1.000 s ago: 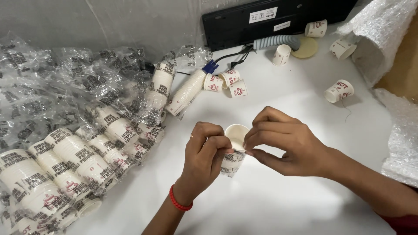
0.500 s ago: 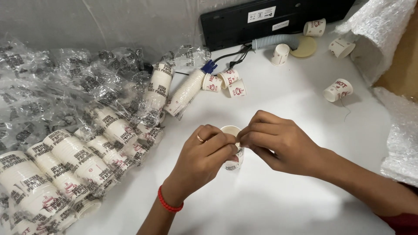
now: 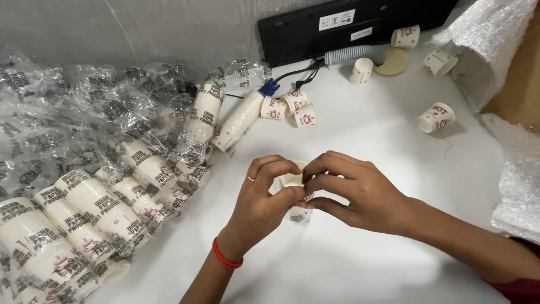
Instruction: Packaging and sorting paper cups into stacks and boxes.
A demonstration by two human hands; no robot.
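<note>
**Two hands on one small paper cup**

The small paper cup (image 3: 293, 186) is held above the white table (image 3: 349, 270), in front of the black keyboard (image 3: 349, 25) and well apart from it. It looks very light and thin, so its wall will probably crush under a hard squeeze; the rolled rim is the stiffer place to hold.

The left hand (image 3: 264, 200) is closed around the cup's side, its thumb near the rim. The right hand (image 3: 349, 191) pinches the rim with curled fingers; perhaps it holds a second nested cup, but the fingers hide this.

Left of the keyboard lie wrapped cup sleeves (image 3: 84, 208).
</note>
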